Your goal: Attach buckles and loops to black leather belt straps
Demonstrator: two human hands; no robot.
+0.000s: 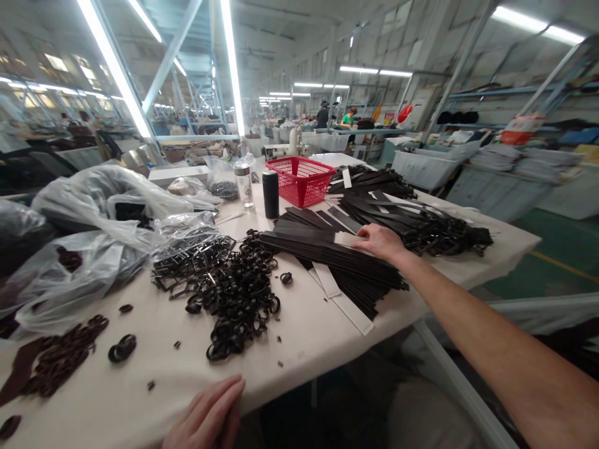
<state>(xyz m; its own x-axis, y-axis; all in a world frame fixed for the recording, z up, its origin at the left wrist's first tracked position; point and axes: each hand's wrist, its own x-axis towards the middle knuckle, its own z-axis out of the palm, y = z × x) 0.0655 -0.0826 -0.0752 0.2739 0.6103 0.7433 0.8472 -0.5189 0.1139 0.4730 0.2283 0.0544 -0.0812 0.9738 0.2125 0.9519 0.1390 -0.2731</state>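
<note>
My right hand reaches over a stack of long black strips, its fingers closed at the end of a short white strip lying on top. Whether a black strip is also between the fingertips is hidden. Under the stack, more black strips fan out, and white strips stick out towards the front edge. My left hand lies at the table's front edge, fingers stretched out and holding nothing. Beyond it is a heap of small black loops, beside a pile of metal buckles.
A red basket, a black cylinder and a glass bottle stand at the back of the table. Clear plastic bags crowd the left, near brown loops. Bundled black straps lie at right.
</note>
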